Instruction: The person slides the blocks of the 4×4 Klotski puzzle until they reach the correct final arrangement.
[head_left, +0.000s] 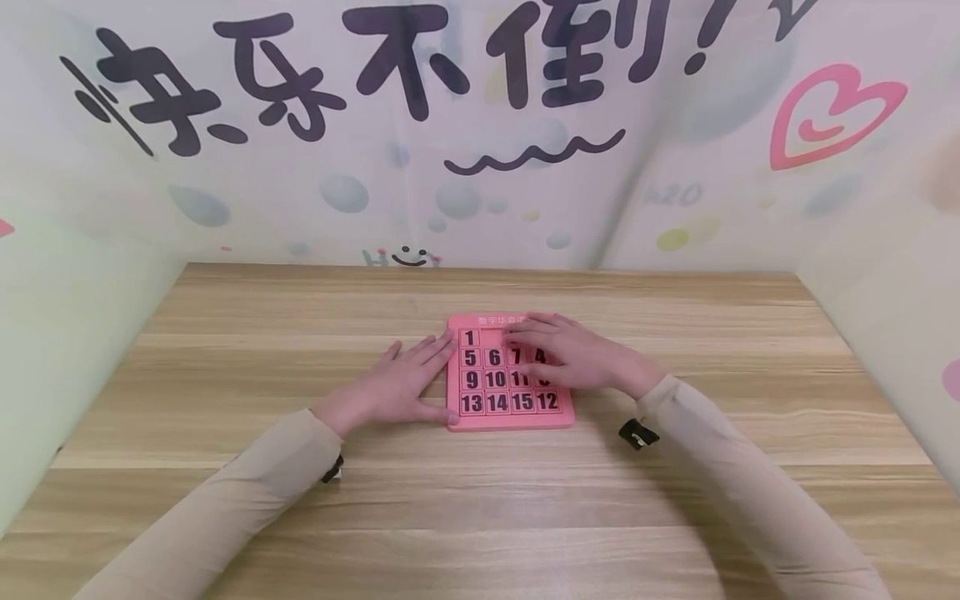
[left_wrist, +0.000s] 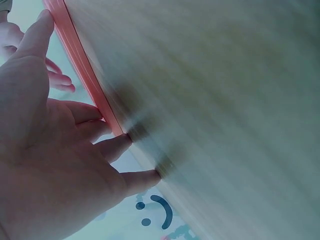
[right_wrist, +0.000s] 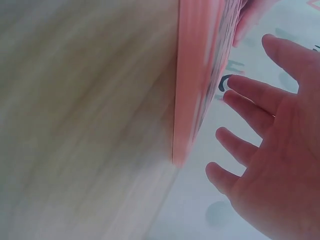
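One pink sliding number puzzle (head_left: 512, 422), flat on a wood-grain table (head_left: 480, 517). One left hand (head_left: 393, 385): fingers straight, parted along the puzzle's left edge, thumb at its near corner. One right hand (head_left: 583, 354): unclenched, over the right-side number tiles (head_left: 547, 402); contact unclear from here.

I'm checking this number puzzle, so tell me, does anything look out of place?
Yes: on the pink puzzle, tile 12 follows tile 15 in the bottom row, and tile 4 follows tile 7, breaking number order.
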